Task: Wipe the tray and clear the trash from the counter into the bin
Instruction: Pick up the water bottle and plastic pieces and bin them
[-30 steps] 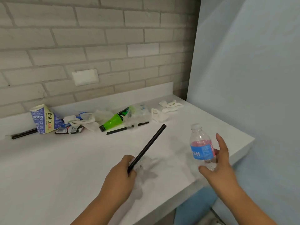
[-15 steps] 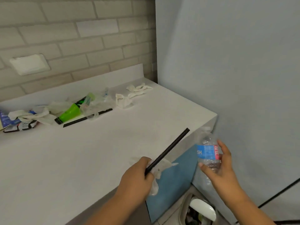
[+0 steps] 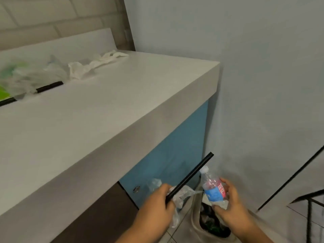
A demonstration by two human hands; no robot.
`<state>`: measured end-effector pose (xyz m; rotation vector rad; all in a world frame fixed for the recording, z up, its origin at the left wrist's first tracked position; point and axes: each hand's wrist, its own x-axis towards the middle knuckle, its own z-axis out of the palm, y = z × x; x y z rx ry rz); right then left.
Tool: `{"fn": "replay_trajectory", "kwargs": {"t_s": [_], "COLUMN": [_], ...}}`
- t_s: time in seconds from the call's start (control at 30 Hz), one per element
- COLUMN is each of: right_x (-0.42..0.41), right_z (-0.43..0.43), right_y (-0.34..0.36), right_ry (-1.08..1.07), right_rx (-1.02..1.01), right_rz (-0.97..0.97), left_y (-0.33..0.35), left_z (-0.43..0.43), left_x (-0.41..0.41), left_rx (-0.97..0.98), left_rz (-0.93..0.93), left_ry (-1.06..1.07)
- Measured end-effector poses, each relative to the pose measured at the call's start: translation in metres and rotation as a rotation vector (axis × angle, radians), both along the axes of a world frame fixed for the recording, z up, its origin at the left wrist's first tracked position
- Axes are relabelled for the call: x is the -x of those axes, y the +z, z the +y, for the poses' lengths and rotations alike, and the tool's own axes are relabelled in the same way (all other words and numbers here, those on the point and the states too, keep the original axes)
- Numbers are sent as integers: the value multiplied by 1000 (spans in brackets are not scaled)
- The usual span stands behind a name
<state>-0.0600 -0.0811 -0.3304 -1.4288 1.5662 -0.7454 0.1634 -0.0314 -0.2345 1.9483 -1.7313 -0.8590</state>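
My left hand [image 3: 154, 206] grips a long black straw [image 3: 191, 176] together with a crumpled clear plastic wrapper [image 3: 182, 193], below the counter's front edge. My right hand [image 3: 229, 204] holds a small plastic bottle [image 3: 213, 188] with a blue and red label, tilted left. Both hands hover just above a beige bin [image 3: 198, 223] on the floor, with dark trash inside. On the white counter [image 3: 105, 106] remain white crumpled tissues [image 3: 87, 67], clear plastic [image 3: 35, 78], another black straw [image 3: 49, 86] and a blurred green item [image 3: 5, 90]. No tray is in view.
A blue cabinet door [image 3: 168, 155] stands under the counter, right beside the bin. A pale blue wall [image 3: 263, 85] closes the right side. Black metal legs [image 3: 310, 207] stand at the lower right. A brick wall backs the counter.
My view has swung right and down. Both hands have dropped from counter height to just above the floor bin, still carrying the straw, wrapper and bottle.
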Motion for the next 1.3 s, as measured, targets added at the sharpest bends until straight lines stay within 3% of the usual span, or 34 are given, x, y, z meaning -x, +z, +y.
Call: {"fn": "replay_trajectory", "kwargs": {"t_s": [0.1,0.3,0.5,0.83,1.1,1.2,1.3], "right_x": [10,9,13,11,11,4,-9], "right_z": [-8,-7,-6,-14,-9,0,11], "right_y": [-86,-153,-241,-283,-277,-253,-228], "right_ry": [30,195,180,95,61,32,52], "right_rx": [30,28,42,-31,-43,89,136], "right_rz": [100,221,410,439,471,364,-14], "left_y": [-66,-186,-278,-306,-310,-310,-311], "left_z": [-9,-29,-42,-41,-37,-38,-41], "left_x": [-2,2,-1,-16,-7,-4,5], "left_rx": [-32,-16,1,1,12,64,120], "left_rz": [-12,-3,13,-23,132,103,107], "left_ry": [5,-13,-39,-61,-28,-82,-200]}}
